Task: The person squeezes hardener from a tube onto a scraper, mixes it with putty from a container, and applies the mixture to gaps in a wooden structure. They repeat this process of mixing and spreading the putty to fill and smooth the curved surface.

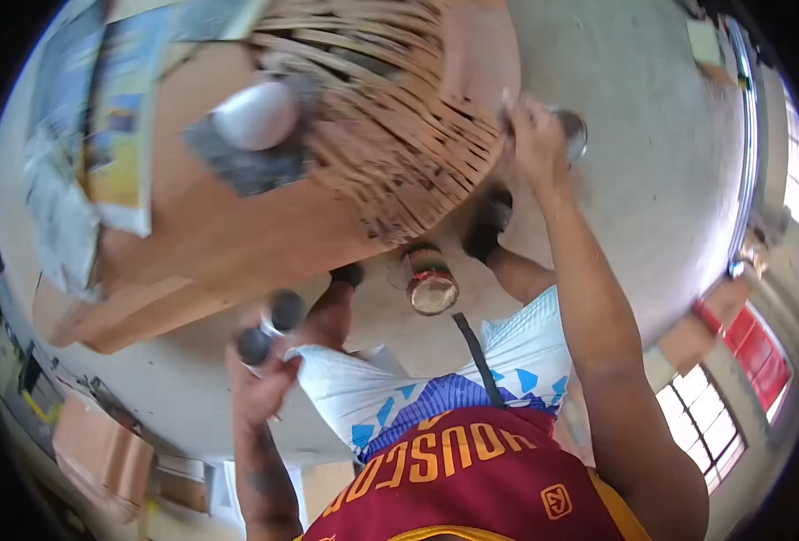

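Observation:
My left hand is closed around two short cylinders, side by side. One cylinder and the other cylinder both show dark round ends. At the right edge of the wooden slats, my right hand is closed, its fingertips right at the rim and blurred. A round container with a dark face and pale rim sticks out from behind that hand, which appears to grip it. The slats lie in a fanned pattern on a curved wooden table.
A white rounded object rests on a dark grey sheet on the table. Printed paper and pale crumpled sheets cover its left end. Between my feet on the floor stands a jar. Boxes are at lower left.

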### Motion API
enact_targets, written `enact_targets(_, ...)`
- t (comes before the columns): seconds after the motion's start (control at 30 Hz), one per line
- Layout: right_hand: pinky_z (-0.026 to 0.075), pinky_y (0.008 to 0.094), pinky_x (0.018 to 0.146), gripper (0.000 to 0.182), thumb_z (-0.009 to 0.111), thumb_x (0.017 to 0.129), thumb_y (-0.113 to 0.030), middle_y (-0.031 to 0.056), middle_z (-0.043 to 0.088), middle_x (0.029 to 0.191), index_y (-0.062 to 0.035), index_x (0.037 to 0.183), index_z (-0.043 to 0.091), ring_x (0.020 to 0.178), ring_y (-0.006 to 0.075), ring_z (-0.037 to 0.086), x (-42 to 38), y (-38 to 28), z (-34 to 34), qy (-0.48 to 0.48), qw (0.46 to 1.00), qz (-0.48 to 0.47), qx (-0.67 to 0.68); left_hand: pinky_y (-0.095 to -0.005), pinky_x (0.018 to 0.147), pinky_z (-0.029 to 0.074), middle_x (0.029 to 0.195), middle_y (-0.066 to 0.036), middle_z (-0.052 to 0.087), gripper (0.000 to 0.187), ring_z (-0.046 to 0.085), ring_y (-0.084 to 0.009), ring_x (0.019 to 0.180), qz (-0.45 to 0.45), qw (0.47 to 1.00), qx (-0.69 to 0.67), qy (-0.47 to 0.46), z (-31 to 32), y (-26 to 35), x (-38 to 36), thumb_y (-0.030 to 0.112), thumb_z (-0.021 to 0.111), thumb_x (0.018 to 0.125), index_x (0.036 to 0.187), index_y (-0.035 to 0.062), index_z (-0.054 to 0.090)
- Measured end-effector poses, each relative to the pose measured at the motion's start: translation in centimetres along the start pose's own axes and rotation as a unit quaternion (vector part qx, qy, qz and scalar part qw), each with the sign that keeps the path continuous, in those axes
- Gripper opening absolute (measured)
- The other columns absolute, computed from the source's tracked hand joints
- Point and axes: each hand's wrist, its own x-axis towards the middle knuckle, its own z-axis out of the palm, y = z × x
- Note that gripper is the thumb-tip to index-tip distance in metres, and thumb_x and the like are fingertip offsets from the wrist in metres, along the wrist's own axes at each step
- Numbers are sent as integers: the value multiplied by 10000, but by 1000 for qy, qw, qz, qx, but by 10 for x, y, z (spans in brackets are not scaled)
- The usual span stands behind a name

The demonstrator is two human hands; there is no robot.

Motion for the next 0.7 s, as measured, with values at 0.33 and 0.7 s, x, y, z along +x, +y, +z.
enact_targets(0.33,535,443,963,377,529,1006,-351,173,695,1245,-148,1288,676,1176,354,645,-251,377,184,-539,814,156,-147,-416,957,519,1180,-182,679,564,663,-361,1091,-81,859,349,-366,152,-158,121,152,747,757,1299,55,623)
enact_targets(0.7,497,541,991,471,623,931,-451,153,657,1353,-221,1340,665,1260,306,605,-274,421,261,-704,695,126,-74,-431,988,499,1200,-166,665,580,642,-332,1153,-71,784,495,-367,161,-252,166,173,753,769,1327,101,616)
